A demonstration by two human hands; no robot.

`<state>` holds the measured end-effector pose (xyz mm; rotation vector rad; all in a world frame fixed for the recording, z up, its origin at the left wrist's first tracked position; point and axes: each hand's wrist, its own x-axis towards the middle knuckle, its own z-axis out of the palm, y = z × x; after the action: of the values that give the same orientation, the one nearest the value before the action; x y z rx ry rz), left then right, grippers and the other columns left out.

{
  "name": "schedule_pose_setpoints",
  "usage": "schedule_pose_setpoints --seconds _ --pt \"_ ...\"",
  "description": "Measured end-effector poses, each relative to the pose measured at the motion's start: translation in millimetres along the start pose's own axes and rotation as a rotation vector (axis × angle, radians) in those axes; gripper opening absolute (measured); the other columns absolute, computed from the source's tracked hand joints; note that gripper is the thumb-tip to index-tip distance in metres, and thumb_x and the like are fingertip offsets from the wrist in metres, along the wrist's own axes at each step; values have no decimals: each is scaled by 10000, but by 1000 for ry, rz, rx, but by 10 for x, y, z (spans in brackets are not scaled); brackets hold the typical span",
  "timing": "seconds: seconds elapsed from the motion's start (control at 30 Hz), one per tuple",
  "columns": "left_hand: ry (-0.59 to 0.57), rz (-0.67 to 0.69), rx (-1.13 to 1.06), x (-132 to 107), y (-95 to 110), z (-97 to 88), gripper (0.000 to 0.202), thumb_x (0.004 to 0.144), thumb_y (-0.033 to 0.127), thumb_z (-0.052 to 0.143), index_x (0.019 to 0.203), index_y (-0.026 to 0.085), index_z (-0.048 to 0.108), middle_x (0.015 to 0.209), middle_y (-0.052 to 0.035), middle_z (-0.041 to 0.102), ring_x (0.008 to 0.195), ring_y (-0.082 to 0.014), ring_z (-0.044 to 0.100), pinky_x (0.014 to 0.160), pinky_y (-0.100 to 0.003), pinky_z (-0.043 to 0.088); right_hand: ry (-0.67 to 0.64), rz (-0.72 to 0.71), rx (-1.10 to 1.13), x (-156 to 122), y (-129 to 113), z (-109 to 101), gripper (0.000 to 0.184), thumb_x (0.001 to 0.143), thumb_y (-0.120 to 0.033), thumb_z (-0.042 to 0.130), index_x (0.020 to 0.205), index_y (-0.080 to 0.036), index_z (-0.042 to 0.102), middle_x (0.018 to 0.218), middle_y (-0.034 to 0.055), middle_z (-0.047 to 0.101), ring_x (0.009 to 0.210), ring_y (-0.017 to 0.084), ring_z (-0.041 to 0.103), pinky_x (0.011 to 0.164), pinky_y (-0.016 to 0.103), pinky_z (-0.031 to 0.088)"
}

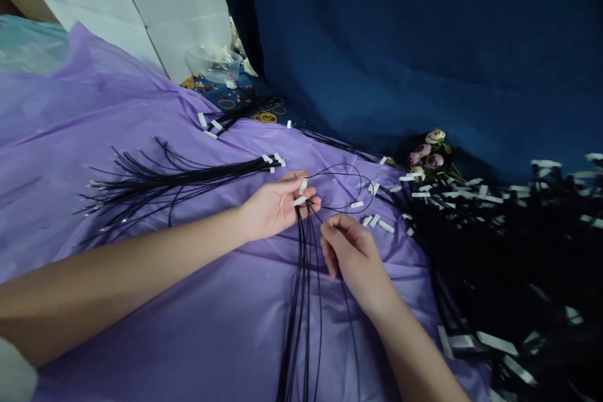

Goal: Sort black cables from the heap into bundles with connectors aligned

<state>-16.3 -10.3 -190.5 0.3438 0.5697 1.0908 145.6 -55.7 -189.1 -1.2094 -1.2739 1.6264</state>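
Observation:
My left hand [277,204] is closed around the white-tagged ends of a bundle of thin black cords [301,301], which hang down toward me over the purple sheet [141,119]. Just to its right, my right hand [351,251] is curled with fingertips pinched together against a single black cord [346,185] that loops out above both hands. Loose white tags [377,223] lie next to the right hand.
A tied bundle of black cords [169,179] lies to the left on the sheet. A big heap of tagged cords [509,245] fills the right. Small artificial roses [428,154], a clear bowl [214,63], yellow rings [264,117] and a blue backdrop [424,44] stand behind.

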Motion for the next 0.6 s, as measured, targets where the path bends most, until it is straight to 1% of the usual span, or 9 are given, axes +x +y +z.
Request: schedule_pose_setpoints --seconds 0.07,0.13,0.2,0.23,0.27,0.33,0.4,0.47,0.6 --pt "13 13 12 6 -7 -2 109 865 90 487 834 165 560 665 -3 501 662 -133 585 728 -289 538 -10 74 132 4 -36 3 244 796 -397 626 774 -215 464 477 -111 449 311 53 362 325 167 281" --pt "-4 13 19 11 -13 -9 105 865 91 493 831 166 558 662 -1 504 663 -131 587 735 -289 536 7 156 244 2 -92 -14 251 754 -366 675 808 -221 476 462 -126 440 287 48 341 313 163 295" --pt "-17 10 23 14 -15 -17 101 868 95 495 827 167 554 657 2 503 663 -129 589 747 -291 533 22 208 332 -8 -153 -55 231 744 -334 684 833 -216 506 474 -117 464 288 48 346 315 169 332" --pt "-12 4 26 14 -14 -19 99 869 97 496 826 168 551 660 2 505 667 -130 593 749 -290 531 23 206 371 -15 -180 -84 207 755 -328 670 841 -208 525 496 -102 496 302 53 373 327 179 363" --pt "-3 -2 32 14 -12 -19 96 869 99 499 826 168 550 664 1 508 671 -132 598 748 -289 530 22 181 407 -24 -203 -116 182 766 -326 649 844 -201 542 534 -78 538 329 64 419 348 194 399" --pt "18 -15 47 10 -8 -18 86 864 102 506 828 168 548 672 -2 515 679 -138 607 734 -283 529 41 84 469 -39 -236 -177 149 791 -322 592 863 -193 572 667 -17 632 434 100 532 417 234 473" --pt "29 -28 65 7 -5 -17 80 858 101 512 838 170 548 684 -6 524 688 -145 615 719 -279 528 101 -15 515 -45 -254 -221 147 801 -304 546 901 -203 584 802 14 670 551 129 597 481 266 515" --pt "24 -38 81 7 -4 -22 84 854 97 512 858 173 549 686 -4 527 694 -151 622 717 -281 528 194 -70 551 -38 -264 -241 162 816 -300 529 946 -221 584 847 4 655 597 131 606 499 271 521" --pt "10 -63 113 6 -7 -30 80 858 102 506 872 176 534 695 -6 534 706 -160 637 725 -286 527 381 -162 626 1 -278 -254 197 857 -398 578 958 -229 594 762 -40 564 548 93 559 476 235 486"
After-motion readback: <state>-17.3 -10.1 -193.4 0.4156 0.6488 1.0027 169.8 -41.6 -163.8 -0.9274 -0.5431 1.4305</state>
